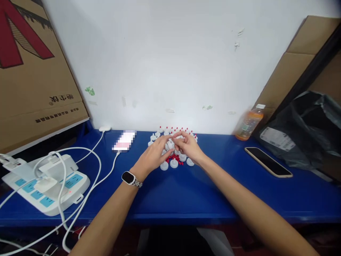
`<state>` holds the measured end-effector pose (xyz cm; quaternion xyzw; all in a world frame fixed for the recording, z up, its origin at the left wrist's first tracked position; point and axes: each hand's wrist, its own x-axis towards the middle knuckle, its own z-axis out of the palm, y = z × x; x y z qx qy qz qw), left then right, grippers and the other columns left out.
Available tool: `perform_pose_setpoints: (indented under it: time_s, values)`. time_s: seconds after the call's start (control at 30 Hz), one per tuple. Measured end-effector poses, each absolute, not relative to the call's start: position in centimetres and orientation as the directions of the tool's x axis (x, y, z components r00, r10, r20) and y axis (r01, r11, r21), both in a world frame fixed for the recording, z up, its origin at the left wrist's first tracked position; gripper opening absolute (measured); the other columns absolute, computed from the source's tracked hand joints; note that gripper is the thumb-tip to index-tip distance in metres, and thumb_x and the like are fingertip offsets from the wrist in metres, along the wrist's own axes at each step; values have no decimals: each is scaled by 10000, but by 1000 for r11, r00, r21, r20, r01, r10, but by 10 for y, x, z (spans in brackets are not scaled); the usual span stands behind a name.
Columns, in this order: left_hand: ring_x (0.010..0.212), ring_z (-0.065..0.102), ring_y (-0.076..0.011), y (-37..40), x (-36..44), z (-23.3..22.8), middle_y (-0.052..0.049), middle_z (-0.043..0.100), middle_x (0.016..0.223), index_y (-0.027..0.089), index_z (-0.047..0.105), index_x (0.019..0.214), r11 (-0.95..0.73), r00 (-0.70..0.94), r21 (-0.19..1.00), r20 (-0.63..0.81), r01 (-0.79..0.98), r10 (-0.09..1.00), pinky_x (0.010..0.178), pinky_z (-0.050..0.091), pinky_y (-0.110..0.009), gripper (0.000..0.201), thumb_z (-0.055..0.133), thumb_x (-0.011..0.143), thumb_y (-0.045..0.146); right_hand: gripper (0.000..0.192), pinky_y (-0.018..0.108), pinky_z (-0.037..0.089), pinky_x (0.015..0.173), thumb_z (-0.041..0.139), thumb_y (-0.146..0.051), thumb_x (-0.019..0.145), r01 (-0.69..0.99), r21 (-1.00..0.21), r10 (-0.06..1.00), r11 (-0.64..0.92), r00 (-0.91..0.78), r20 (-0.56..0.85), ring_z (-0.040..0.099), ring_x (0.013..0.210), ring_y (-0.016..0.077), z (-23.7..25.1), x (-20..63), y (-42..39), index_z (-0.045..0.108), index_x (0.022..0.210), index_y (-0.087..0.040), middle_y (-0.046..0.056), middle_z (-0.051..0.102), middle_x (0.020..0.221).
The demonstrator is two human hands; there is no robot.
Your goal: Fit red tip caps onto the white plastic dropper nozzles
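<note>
Left hand (153, 155) and right hand (189, 146) meet fingertip to fingertip over the white caps (173, 163), pinching one small white cap (169, 144) between them; which fingers bear it is hidden. Red tips (173, 157) lie among the caps (count unclear). Juice bottle (249, 122): label unreadable. Cardboard box (34, 78) print mirrored, illegible. One phone (124, 141) blurred out.
</note>
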<state>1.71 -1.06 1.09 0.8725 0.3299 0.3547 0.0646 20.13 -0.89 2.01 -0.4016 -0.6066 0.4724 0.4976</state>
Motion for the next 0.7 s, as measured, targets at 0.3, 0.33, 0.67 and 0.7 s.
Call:
perform_pose_setpoints:
  time_s: [0.3, 0.33, 0.67, 0.7]
  values:
    - [888, 599, -211, -10, 22, 9, -86, 589, 996, 171, 441, 1245, -799, 527, 264, 634, 540, 566, 798, 515, -370, 314, 422, 1009, 377, 465, 230, 237, 478, 475, -585, 901, 223, -873, 893, 434, -236, 383, 294, 527, 91, 16, 204, -14, 398, 642, -207, -53, 349, 570]
    - [929, 591, -226, -11, 22, 11, -102, 589, 1034, 167, 442, 1237, -811, 540, 204, 654, 548, 529, 817, 514, -385, 306, 422, 1008, 368, 458, 228, 218, 465, 477, -578, 900, 166, -914, 914, 370, -240, 326, 269, 511, 89, 18, 202, -15, 386, 642, -211, -60, 322, 558]
    - [809, 555, -168, -17, 26, 16, -39, 587, 923, 195, 482, 1176, -754, 386, 466, 660, 463, 644, 753, 475, -313, 278, 453, 991, 401, 440, 243, 168, 455, 444, -523, 934, 48, -981, 957, 187, -234, 171, 196, 467, 93, 22, 192, -19, 302, 636, -232, -71, 230, 533]
    - [759, 541, -149, -16, 28, 15, -15, 576, 866, 204, 491, 1150, -710, 341, 577, 625, 402, 702, 715, 465, -289, 276, 449, 990, 425, 451, 252, 204, 470, 419, -544, 945, 155, -943, 946, 294, -188, 264, 251, 478, 105, 21, 192, -19, 325, 636, -228, -54, 284, 533]
